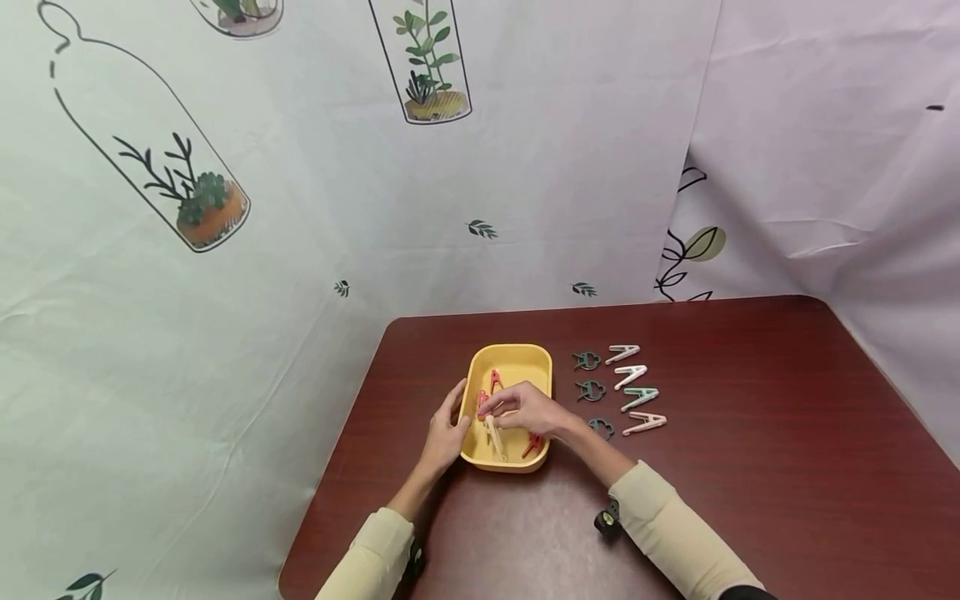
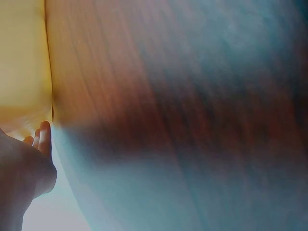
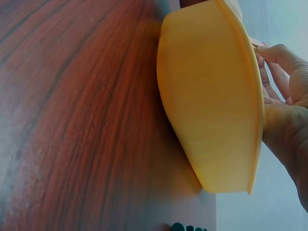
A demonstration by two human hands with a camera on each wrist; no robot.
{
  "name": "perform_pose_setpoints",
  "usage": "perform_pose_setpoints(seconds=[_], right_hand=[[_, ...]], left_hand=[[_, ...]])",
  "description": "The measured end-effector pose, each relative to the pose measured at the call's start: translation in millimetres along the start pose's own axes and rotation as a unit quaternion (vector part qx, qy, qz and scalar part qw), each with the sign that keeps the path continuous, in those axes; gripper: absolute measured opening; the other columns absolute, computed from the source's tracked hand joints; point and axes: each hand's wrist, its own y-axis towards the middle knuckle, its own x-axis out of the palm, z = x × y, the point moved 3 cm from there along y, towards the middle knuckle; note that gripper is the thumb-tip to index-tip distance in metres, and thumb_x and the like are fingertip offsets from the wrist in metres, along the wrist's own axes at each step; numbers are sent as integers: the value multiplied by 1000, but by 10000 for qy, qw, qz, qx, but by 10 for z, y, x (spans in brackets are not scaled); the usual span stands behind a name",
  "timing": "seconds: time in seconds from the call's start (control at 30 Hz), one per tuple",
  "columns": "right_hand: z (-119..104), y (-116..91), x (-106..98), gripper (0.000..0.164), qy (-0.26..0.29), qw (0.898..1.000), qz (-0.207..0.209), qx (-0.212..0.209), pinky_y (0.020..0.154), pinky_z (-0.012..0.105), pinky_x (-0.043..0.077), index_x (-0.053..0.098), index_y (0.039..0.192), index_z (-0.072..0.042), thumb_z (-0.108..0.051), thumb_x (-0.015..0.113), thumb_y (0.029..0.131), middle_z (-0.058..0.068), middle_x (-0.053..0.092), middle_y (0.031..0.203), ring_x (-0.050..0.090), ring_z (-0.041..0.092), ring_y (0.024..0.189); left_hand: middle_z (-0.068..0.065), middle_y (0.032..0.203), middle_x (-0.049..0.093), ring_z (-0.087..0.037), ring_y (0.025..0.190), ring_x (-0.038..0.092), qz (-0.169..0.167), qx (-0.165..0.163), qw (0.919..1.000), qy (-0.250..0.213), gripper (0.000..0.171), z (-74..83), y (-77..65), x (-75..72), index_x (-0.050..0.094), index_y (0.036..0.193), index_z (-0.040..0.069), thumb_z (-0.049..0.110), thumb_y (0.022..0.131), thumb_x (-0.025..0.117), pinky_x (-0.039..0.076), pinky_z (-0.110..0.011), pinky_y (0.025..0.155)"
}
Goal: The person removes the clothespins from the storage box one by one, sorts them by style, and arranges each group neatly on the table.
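My left hand [image 1: 444,433] holds the left side of a yellow plastic tub [image 1: 527,358], thumb at the rim and fingers along the outer wall. Over the tub, my right hand [image 1: 528,410] reaches in from the right and pinches the upper end of a cream clothespin [image 1: 496,439]. Red clothespins [image 1: 533,446] lie around it inside, partly covered by this hand. In the right wrist view the tub wall [image 3: 207,96] hides the contents, while thumb and fingers [image 3: 281,57] show past the rim. Straight fingers [image 2: 45,137] of the left hand show beside the tub in the left wrist view.
Right of the tub, dark green clips [image 1: 592,390] stand in a column. Beside them is a column of clothespins: white ones [image 1: 630,376], a green one [image 1: 640,398] and a pink one [image 1: 645,422]. The dark red wooden table [image 1: 750,467] backs onto a printed cloth [image 1: 525,167].
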Motion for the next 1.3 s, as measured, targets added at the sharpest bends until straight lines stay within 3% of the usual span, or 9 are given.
perform_pose_setpoints(seconds=[0.17, 0.4, 0.67, 0.93, 1.17, 1.3], right_hand=[[-24, -83, -90, 32, 411, 9985, 356, 9, 86, 23, 56, 67, 124, 19, 12, 65, 92, 40, 65, 125, 70, 23, 109], [-63, -249, -246, 30, 762, 9921, 995, 3, 74, 27, 59, 68, 123, 17, 6, 70, 95, 37, 65, 128, 70, 15, 104], [-65, -516, -478, 27, 913, 9819, 1653, -165, 88, 33, 60, 69, 119, 19, 8, 72, 94, 29, 71, 119, 73, 14, 104], [-42, -900, -716, 30, 966, 9637, 2453, -431, 85, 30, 60, 66, 115, 23, 9, 75, 91, 14, 77, 108, 75, 12, 97], [-8, -1311, -895, 28, 1092, 9437, 3079, -521, 83, 27, 60, 65, 115, 25, 13, 73, 91, 1, 79, 102, 75, 9, 94], [39, -1567, -967, 28, 1368, 9320, 3305, -578, 77, 27, 60, 64, 117, 25, 15, 70, 92, 3, 79, 104, 75, 7, 93]], left_hand=[[-26, 153, 54, -41, 133, 59, 4, 0, 10000, -44, 71, -25, 11, 5, 44, 161, 5, -16, 94, 53, 52, -44, 101], [-25, 155, 53, -38, 137, 55, 43, -82, 9999, -42, 70, -32, 8, -2, 44, 162, 5, -14, 95, 54, 51, -42, 102], [-27, 153, 54, -41, 131, 59, 103, -21, 9999, -134, 69, -23, -2, 1, 45, 160, 3, -15, 94, 55, 55, -37, 95], [-30, 150, 56, -45, 125, 61, 89, 184, 9996, -204, 69, -8, -3, 6, 44, 159, -1, -16, 93, 55, 56, -32, 89], [-24, 151, 57, -38, 126, 62, 64, -52, 9999, -115, 71, -33, 4, 2, 45, 162, 6, -14, 94, 53, 55, -31, 92], [-25, 151, 56, -39, 126, 62, 58, -46, 9998, -207, 70, -43, 5, 3, 45, 161, 6, -14, 94, 54, 56, -35, 93]])
